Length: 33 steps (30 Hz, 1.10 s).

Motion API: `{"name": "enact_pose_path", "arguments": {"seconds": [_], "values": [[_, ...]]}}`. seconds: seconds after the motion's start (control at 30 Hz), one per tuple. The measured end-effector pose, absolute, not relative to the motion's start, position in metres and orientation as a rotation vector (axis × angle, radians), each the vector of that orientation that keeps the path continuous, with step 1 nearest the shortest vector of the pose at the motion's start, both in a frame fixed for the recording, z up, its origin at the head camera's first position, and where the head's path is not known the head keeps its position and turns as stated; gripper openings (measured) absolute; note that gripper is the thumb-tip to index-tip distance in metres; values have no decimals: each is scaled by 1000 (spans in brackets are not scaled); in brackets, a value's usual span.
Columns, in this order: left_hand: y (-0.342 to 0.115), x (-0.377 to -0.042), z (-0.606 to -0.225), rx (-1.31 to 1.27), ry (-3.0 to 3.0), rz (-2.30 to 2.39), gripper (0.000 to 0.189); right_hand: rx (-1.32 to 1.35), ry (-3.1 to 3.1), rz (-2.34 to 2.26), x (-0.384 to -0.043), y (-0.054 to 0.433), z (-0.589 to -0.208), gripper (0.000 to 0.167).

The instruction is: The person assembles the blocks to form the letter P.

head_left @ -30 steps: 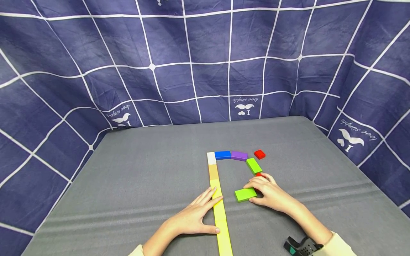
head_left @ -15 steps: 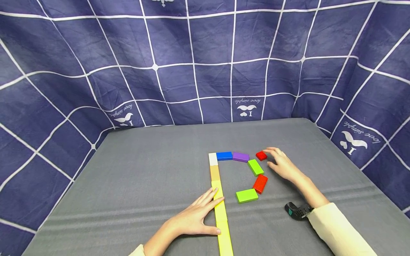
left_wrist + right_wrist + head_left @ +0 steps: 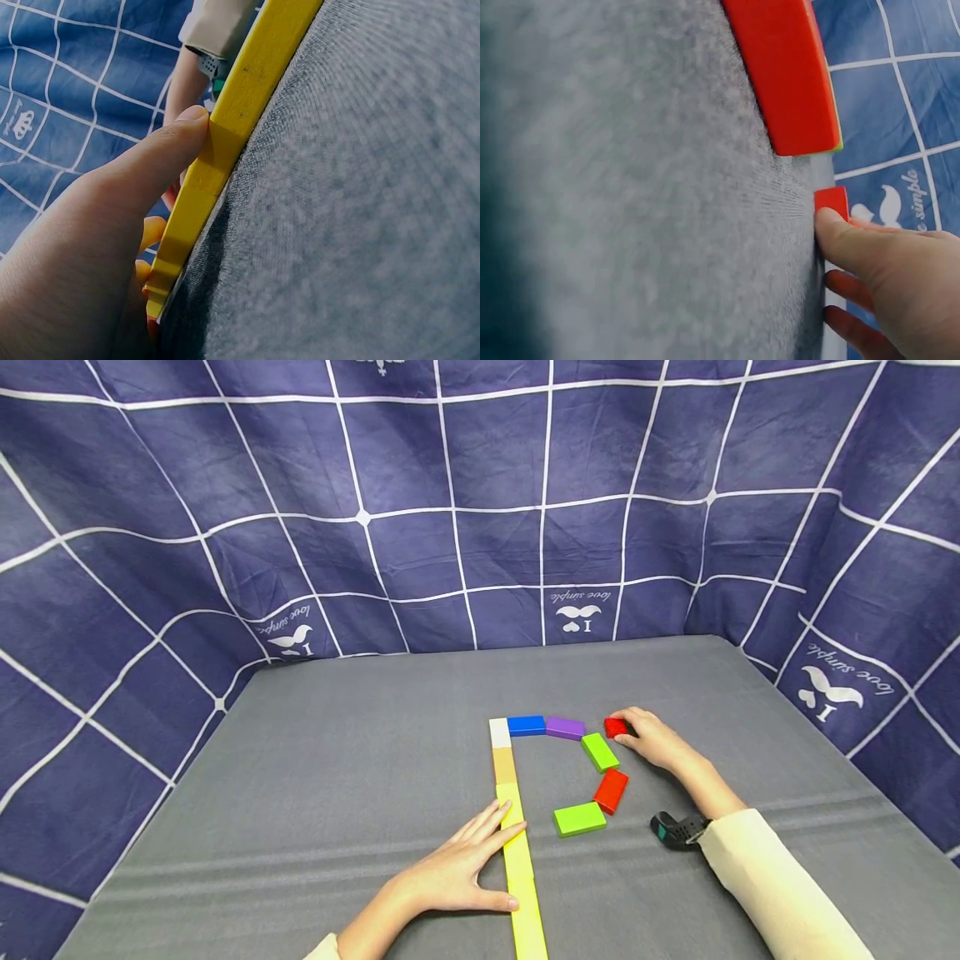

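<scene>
My left hand (image 3: 446, 872) rests on a row of yellow blocks (image 3: 518, 860), fingers extended and thumb spread along it. In the left wrist view the thumb touches the side of a yellow block (image 3: 255, 75). At the far right my right hand (image 3: 656, 743) pinches a small red block (image 3: 614, 727) between thumb and fingers. The right wrist view shows the thumb against that small red block (image 3: 832, 199), on the grey cloth. Near it, a green block (image 3: 600, 752), a longer red block (image 3: 611, 791) and another green block (image 3: 580, 819) form a curve.
A tan block (image 3: 504, 766) and a white block (image 3: 499, 732) continue the yellow row. From the white one, a blue block (image 3: 527, 726) and a purple block (image 3: 566, 727) run rightward. Grey cloth (image 3: 360, 735) covers the table; a blue checked curtain (image 3: 405, 552) surrounds it.
My right hand has left the near green and longer red blocks, reached to the small red block and now pinches it, shifting it slightly. The left hand stays on the yellow row.
</scene>
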<state>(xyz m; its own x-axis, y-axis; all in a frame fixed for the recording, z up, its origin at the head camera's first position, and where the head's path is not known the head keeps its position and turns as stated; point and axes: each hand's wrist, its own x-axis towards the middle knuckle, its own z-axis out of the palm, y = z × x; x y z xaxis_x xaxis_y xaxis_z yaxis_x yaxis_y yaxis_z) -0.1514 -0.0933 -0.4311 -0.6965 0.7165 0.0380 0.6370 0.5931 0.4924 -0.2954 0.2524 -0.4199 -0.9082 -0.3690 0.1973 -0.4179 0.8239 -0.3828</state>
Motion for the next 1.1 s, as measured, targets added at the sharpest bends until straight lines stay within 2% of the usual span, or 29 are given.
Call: {"name": "enact_pose_path", "arguments": {"seconds": [0.23, 0.4, 0.8, 1.1], "values": [[-93, -152, -430, 1112, 2630, 745, 83, 431, -2818, 687, -280, 251, -411, 32], [-93, -152, -431, 1115, 2627, 740, 83, 410, -2757, 746, -260, 236, -400, 33], [-93, -153, -430, 1102, 2627, 737, 83, 806, -2728, 693, -200, 160, -401, 26], [-94, -152, -430, 1108, 2632, 721, 85, 929, -2677, 364, -182, 134, -412, 27]]}}
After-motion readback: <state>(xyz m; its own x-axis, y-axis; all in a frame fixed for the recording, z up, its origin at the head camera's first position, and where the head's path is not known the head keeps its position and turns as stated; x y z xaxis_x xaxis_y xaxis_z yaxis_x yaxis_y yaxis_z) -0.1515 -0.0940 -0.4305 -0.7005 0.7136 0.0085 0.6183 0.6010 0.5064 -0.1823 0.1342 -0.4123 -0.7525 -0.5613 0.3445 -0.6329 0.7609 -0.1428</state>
